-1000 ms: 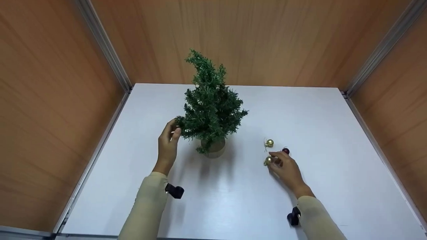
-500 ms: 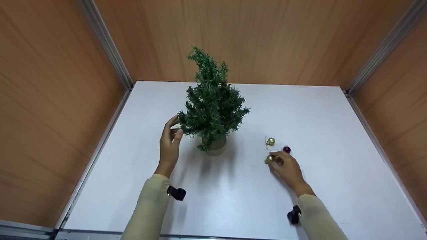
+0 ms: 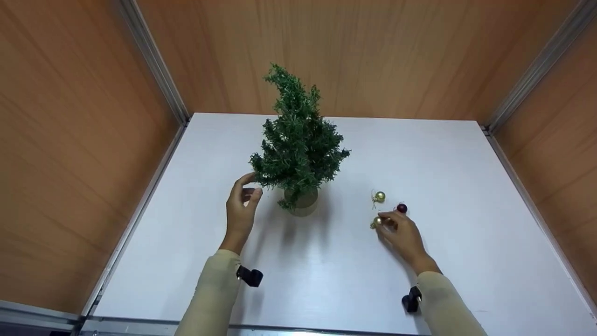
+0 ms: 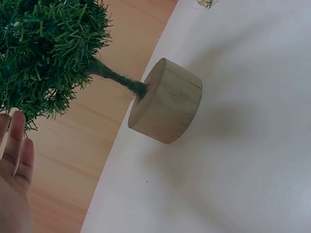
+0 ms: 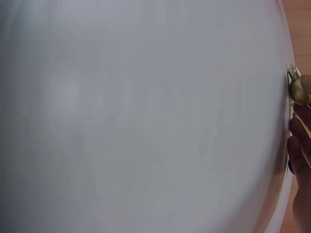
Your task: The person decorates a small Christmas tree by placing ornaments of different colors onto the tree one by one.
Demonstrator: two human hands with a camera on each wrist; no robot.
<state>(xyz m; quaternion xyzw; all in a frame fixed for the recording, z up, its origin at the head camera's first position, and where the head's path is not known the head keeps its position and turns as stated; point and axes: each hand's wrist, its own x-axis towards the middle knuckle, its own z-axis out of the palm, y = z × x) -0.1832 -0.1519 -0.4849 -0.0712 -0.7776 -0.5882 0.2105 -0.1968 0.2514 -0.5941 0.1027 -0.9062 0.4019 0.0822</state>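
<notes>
A small artificial Christmas tree (image 3: 298, 149) stands upright in the head view, its round wooden base (image 4: 170, 104) plain in the left wrist view. Beside its lower left branches is my left hand (image 3: 239, 214); the fingertips reach the green needles, the fingers loosely bent and holding nothing. Off to the right, my right hand (image 3: 402, 236) pinches a gold bauble (image 5: 298, 91) between thumb and fingers, low at the tabletop. Another gold bauble (image 3: 380, 197) with a string loop lies just behind. A dark red bauble (image 3: 402, 208) sits close by the right hand's knuckles.
The white tabletop (image 3: 298, 284) carries the tree and the baubles. Wood-grain panels (image 3: 373, 56) rise at the back and both sides, with metal rails (image 3: 156, 60) in the corners. A black wrist camera (image 3: 250, 276) sticks out from the left sleeve.
My left hand has lowered slightly along the tree's lower left branches, and its thumb has come away from them. The right hand stays at the gold bauble. The whole head view has shifted a little.
</notes>
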